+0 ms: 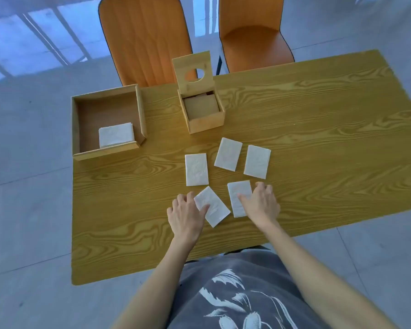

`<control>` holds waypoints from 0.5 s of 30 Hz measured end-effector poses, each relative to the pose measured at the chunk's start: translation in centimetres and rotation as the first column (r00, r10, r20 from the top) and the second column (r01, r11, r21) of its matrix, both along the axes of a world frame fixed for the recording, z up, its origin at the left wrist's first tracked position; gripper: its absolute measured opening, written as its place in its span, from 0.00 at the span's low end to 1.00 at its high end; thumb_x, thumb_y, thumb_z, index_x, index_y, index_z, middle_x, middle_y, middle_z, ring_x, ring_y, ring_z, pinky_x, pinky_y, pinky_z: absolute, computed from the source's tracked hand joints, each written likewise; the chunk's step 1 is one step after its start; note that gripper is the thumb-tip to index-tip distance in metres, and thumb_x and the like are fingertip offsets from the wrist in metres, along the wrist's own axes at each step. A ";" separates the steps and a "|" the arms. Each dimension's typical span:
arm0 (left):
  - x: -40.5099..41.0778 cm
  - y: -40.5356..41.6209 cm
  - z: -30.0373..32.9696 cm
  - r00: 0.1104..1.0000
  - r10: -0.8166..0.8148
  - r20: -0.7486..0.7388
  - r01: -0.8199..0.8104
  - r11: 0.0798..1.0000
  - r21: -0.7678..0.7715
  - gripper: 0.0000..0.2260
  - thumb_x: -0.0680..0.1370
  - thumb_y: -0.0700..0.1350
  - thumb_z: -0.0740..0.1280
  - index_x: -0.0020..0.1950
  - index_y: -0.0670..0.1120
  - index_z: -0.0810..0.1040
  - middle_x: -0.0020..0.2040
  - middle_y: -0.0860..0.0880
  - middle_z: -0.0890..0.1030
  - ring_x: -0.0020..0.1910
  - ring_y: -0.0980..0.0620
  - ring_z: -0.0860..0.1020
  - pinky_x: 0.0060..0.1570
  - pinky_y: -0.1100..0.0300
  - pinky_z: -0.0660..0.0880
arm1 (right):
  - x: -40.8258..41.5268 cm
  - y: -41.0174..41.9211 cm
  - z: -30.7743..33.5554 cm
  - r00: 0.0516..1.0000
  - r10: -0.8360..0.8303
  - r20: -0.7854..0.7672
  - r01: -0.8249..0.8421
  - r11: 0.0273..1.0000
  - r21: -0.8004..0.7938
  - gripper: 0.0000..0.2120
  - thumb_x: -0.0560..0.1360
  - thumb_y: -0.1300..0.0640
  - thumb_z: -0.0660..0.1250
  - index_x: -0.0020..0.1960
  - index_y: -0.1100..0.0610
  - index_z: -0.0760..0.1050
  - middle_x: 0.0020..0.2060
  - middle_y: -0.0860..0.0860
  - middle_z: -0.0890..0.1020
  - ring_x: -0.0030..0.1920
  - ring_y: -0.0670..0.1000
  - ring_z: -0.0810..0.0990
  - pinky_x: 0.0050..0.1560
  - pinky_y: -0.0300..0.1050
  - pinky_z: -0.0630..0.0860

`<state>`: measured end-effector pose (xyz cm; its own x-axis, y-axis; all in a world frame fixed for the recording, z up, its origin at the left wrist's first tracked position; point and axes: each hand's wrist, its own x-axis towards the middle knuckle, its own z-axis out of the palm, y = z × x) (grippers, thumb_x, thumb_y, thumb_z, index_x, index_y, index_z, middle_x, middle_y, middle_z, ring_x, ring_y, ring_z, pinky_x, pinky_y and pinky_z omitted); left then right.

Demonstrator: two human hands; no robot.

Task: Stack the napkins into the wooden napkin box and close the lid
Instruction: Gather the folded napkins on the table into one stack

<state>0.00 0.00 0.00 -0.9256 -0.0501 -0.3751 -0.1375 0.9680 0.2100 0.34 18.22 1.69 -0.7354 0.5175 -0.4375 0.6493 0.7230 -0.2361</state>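
Observation:
Several white folded napkins lie flat on the wooden table (318,129). My left hand (186,218) rests on the edge of a tilted napkin (215,208), thumb on top of it. My right hand (261,204) lies flat on the right side of another napkin (237,195). Three more napkins (196,169) (228,154) (257,161) lie just beyond my hands. The small wooden napkin box (205,122) stands past them with its lid (192,70) raised upright; the lid has a round hole. The box inside looks bare.
A larger open wooden tray (77,129) sits at the table's far left with a stack of white napkins (116,134) in its near corner. Two orange chairs (145,36) (254,34) stand behind the table's far edge.

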 end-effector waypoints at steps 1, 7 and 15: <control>-0.1 -0.1 0.1 1.000 0.022 0.015 -0.022 1.000 0.012 0.25 0.75 0.63 0.64 0.68 0.51 0.72 0.61 0.48 0.76 0.59 0.46 0.75 0.56 0.52 0.70 | 0.0 0.0 0.0 1.000 -0.012 0.018 0.012 1.000 0.008 0.32 0.73 0.40 0.70 0.68 0.59 0.68 0.62 0.57 0.74 0.60 0.57 0.77 0.47 0.50 0.76; -0.1 -0.2 -0.6 0.995 0.093 0.036 -0.095 0.993 0.072 0.20 0.73 0.60 0.69 0.61 0.52 0.75 0.60 0.48 0.75 0.58 0.46 0.75 0.56 0.52 0.69 | -0.3 -0.1 -1.3 1.000 -0.003 0.014 0.003 1.000 0.023 0.27 0.71 0.40 0.71 0.61 0.57 0.73 0.58 0.56 0.75 0.57 0.56 0.77 0.42 0.47 0.72; -0.8 -0.7 -1.0 0.965 0.239 0.104 -0.260 0.880 0.397 0.15 0.72 0.47 0.74 0.55 0.49 0.74 0.50 0.50 0.80 0.47 0.51 0.79 0.41 0.58 0.73 | -0.4 0.3 -1.7 0.993 0.012 -0.119 -0.026 0.993 -0.113 0.17 0.74 0.53 0.72 0.59 0.56 0.71 0.48 0.52 0.83 0.48 0.55 0.82 0.46 0.50 0.77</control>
